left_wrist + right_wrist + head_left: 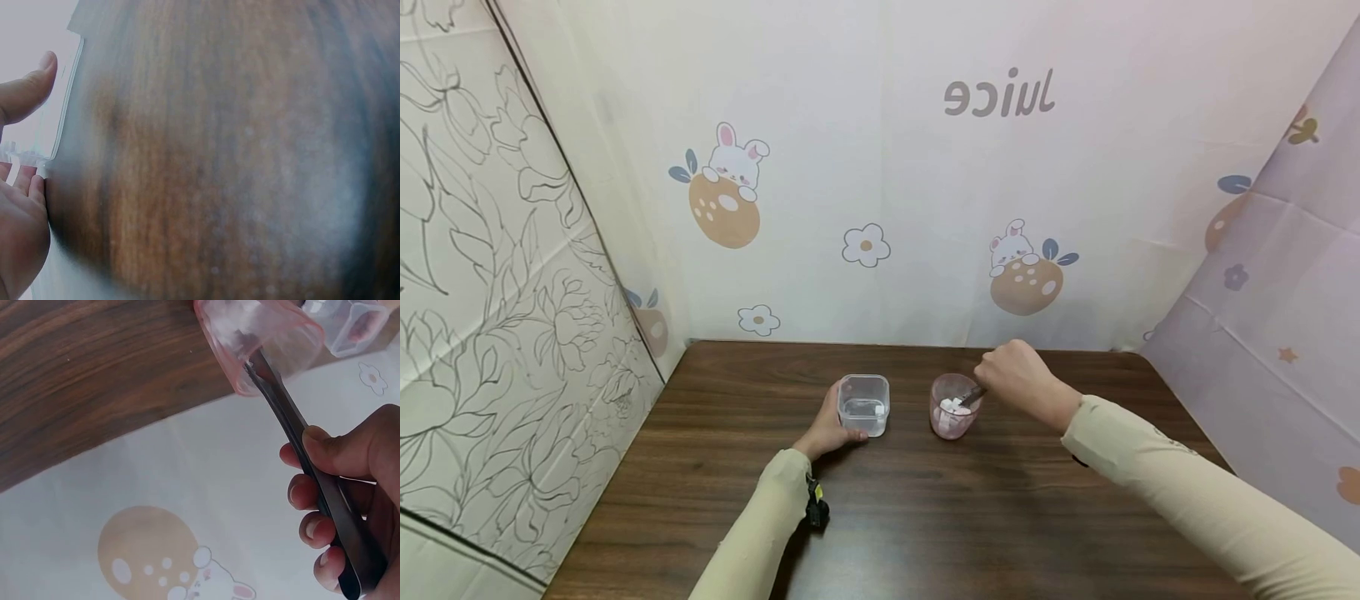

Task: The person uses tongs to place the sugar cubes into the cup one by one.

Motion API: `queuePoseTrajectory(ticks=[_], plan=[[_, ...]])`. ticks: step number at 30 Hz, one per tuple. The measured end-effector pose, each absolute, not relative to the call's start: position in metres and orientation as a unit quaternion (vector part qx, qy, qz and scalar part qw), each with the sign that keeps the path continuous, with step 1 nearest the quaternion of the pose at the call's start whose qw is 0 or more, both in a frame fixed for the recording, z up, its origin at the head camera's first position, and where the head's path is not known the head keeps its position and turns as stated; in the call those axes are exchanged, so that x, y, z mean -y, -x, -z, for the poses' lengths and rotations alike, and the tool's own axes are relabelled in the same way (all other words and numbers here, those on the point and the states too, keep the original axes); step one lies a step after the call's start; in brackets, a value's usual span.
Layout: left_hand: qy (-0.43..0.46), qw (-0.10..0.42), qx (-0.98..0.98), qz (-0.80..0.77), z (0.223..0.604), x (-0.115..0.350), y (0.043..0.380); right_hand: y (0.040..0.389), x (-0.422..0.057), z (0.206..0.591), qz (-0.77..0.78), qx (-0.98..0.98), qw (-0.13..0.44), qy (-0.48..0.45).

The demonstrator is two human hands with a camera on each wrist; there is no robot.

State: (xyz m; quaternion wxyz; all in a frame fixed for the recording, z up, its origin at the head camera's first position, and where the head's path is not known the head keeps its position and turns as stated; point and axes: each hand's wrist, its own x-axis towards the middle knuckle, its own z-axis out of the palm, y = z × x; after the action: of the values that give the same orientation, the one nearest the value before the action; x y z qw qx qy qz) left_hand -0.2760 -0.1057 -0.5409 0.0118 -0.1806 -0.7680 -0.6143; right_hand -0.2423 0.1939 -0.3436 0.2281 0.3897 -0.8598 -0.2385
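My left hand (827,430) holds a clear square plastic container (862,388) upright on the table, thumb at the near side and fingers round the left. One small white cube (880,410) lies inside it. To the right stands a pink see-through cup (942,392) with several white cubes (953,407) in it. My right hand (1021,380) grips dark metal tongs (340,515), seen up close in the right wrist view. The tips of the tongs reach down into the cup among the cubes. In the left wrist view, the thumb (28,94) lies against the container's pale wall.
Both vessels stand on a dark wood-grain table (925,517), toward its far edge. Behind it hangs a pale cloth (880,167) printed with rabbits, oranges and flowers. A floral panel (512,292) borders the left side, and another printed cloth (1285,358) the right.
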Motion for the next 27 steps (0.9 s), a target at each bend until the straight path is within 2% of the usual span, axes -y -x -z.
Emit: queuePoseTrajectory(ticks=[18,27], plan=[[0.187,0.018,0.769,0.61,0.536,0.106,0.273,0.247,-0.159,0.316,0.204,0.859,0.265,-0.388],[0.183,0.017,0.77,0.611,0.54,0.106,0.276,0.25,-0.126,0.316,0.191,0.863,0.243,-0.399]])
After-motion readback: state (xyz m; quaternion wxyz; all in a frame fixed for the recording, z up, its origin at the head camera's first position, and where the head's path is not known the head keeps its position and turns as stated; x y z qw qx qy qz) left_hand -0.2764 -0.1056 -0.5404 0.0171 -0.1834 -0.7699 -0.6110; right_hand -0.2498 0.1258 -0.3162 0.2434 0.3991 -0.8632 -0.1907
